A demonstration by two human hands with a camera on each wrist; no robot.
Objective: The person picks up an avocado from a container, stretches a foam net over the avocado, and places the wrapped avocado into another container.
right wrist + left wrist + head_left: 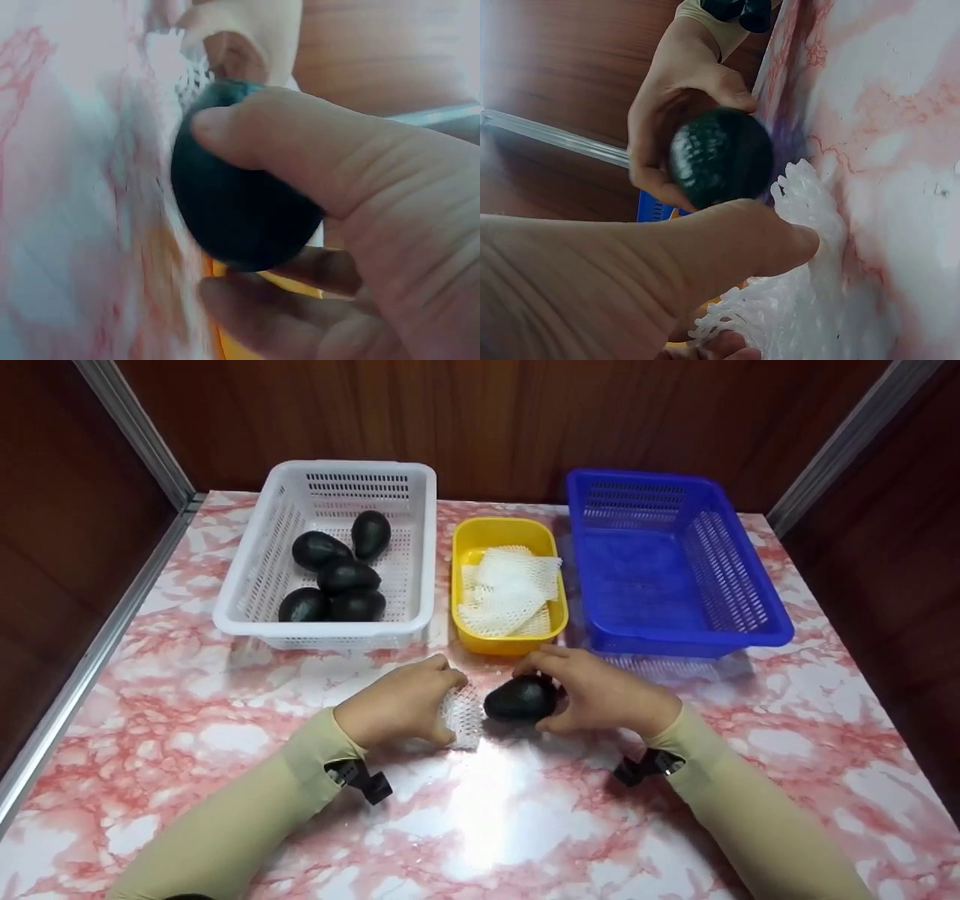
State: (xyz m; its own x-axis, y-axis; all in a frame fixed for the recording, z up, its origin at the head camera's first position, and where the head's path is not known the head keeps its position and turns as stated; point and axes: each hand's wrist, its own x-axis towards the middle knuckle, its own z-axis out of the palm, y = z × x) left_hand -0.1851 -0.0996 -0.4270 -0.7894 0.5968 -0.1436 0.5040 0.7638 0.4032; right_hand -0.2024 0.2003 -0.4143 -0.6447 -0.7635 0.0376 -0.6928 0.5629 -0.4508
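My right hand (600, 690) grips a dark green avocado (521, 698) by its thick end, its narrow end pointing left. In the right wrist view the thumb lies along the avocado (244, 191) with fingers on the far side. My left hand (405, 701) holds a white foam net sleeve (465, 716) between thumb and fingers, its mouth facing the avocado. The left wrist view shows the thumb pressed on the foam net (810, 277), with the avocado (720, 157) close by. A small gap separates avocado and net in the head view.
A white basket (427, 547) at the back left holds several avocados (349, 576). Between the baskets, a yellow bin (510, 645) contains more white foam nets (510, 585). At the back right stands a blue basket (645, 577). Wooden walls enclose the marbled table (240, 825).
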